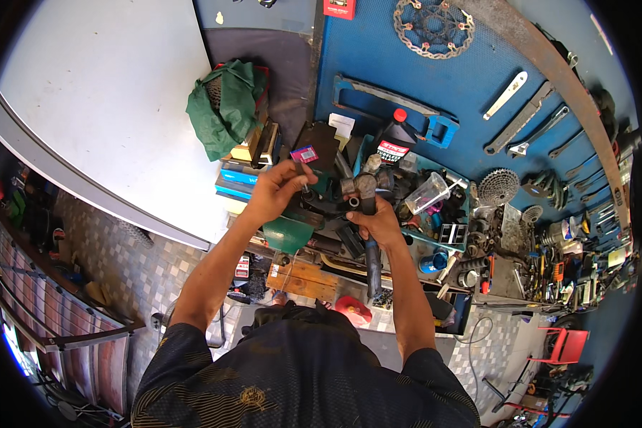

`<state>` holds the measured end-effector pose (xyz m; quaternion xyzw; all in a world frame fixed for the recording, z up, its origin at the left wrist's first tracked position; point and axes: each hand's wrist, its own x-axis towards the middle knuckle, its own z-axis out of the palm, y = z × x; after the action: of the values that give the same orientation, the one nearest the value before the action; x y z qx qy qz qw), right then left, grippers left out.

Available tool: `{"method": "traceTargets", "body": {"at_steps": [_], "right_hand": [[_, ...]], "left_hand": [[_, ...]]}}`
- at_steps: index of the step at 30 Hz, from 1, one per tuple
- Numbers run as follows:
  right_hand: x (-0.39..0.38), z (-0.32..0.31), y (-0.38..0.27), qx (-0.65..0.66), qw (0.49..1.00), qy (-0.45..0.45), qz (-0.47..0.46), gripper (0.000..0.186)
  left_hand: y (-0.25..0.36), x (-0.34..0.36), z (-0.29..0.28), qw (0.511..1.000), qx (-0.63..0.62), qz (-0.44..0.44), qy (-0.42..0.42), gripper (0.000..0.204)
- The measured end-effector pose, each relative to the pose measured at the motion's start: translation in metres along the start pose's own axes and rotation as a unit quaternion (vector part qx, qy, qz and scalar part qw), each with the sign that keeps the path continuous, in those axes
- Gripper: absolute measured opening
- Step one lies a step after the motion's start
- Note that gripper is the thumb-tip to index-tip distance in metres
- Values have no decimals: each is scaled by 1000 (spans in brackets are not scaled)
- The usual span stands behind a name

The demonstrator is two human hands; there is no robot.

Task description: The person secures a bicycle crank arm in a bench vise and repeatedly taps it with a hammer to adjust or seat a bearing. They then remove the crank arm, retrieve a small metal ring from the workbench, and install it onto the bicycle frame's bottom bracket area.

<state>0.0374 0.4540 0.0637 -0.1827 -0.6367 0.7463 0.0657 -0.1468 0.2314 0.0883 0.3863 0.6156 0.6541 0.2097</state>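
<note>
Grip, right hand (379, 222): wrapped around the handle of a hammer (372, 260), thumb toward the left hand's side.
Grip, left hand (279, 189): thumb and fingers pinched on a slender dark tool (305, 188), largely hidden by the fingers; its exact kind cannot be told.
Head view, hammer: held over the crowded work area, its metal head turned toward the left hand and its handle end pointing back toward the person.
Head view, slender tool: left of the hammer head and apart from it, lower end close to a dark part (321, 205); whether they touch cannot be told.
Green piece: a curved green surface (287, 234) just below the left hand.
Packet: small, pink and purple (304, 154), just beyond the left fingertips.
Tray: blue-green (415, 234), right of the hammer, filled with small parts and a clear plastic cup (428, 192).
Bottle: black with a red cap (392, 143), standing beyond the hammer.
Blue panel: wall surface (378, 43) bearing a hacksaw (442, 132), a brake rotor (433, 49) and a white-handled tool (506, 95).
Cloth: dark green (225, 107), draped over stacked boxes at left.
</note>
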Motion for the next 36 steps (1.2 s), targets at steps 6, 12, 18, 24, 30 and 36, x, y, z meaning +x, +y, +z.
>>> {"method": "traceTargets", "body": {"at_steps": [6, 12, 18, 24, 30, 36], "right_hand": [[-10, 0, -5, 13, 999, -15, 28, 38], [-15, -3, -11, 26, 999, -8, 23, 38], [-17, -12, 4, 120, 992, -20, 32, 37], [-26, -33, 44, 316, 949, -11, 0, 34], [-52, -59, 82, 515, 857, -10, -30, 28], [-108, -59, 70, 668, 743, 38, -6, 36]], "left_hand": [[-1, 1, -6, 982, -173, 24, 78, 13], [1, 1, -3, 990, -123, 25, 69, 12], [12, 3, -6, 977, -166, 52, 121, 13], [15, -4, -14, 981, -127, 71, 127, 15], [34, -15, -5, 975, -158, 53, 146, 12], [72, -25, 39, 998, 18, -39, 52, 12]]}}
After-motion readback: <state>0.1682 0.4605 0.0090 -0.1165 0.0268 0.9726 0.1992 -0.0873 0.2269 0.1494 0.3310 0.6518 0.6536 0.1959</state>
